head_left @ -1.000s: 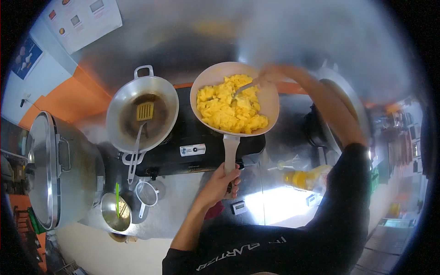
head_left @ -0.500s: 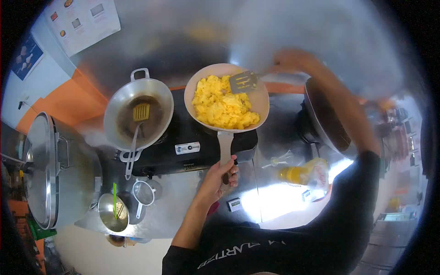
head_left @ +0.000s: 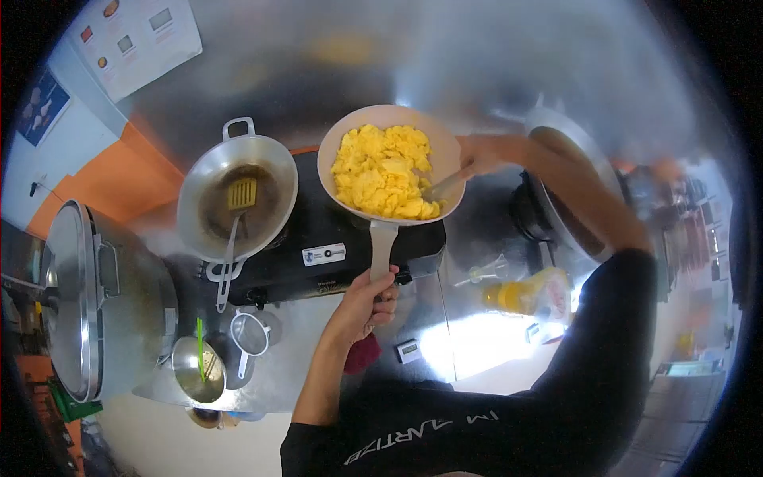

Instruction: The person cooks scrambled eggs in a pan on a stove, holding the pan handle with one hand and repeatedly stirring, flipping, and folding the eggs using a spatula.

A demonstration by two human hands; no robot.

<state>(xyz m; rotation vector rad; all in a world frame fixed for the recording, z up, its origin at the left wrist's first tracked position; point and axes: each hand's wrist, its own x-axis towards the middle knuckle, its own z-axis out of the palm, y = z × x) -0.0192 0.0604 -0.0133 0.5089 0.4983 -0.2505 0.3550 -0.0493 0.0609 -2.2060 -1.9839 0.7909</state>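
Scrambled eggs [head_left: 389, 171] lie in a light beige frying pan [head_left: 350, 127] over the black stove [head_left: 421, 250]. My left hand [head_left: 367, 304] is closed round the pan's handle. From the right, my right hand [head_left: 483, 155] reaches over the pan's rim, closed on the handle of a spatula [head_left: 445, 186]. The spatula's blade is at the right edge of the eggs and partly hidden. To the left, a metal wok [head_left: 192, 199] with brown residue holds a slotted turner [head_left: 242, 195].
A large lidded pot [head_left: 131, 294] stands at the left. Nearer are a steel bowl [head_left: 187, 374] with a green stick, and a strainer [head_left: 251, 335]. At the right are another wok [head_left: 604, 175], a yellow bottle [head_left: 513, 297] and a small timer [head_left: 409, 350].
My right hand has moved down, bringing the spatula from above the pan to the eggs' right side. The pan, with my left hand on it, has shifted slightly left.
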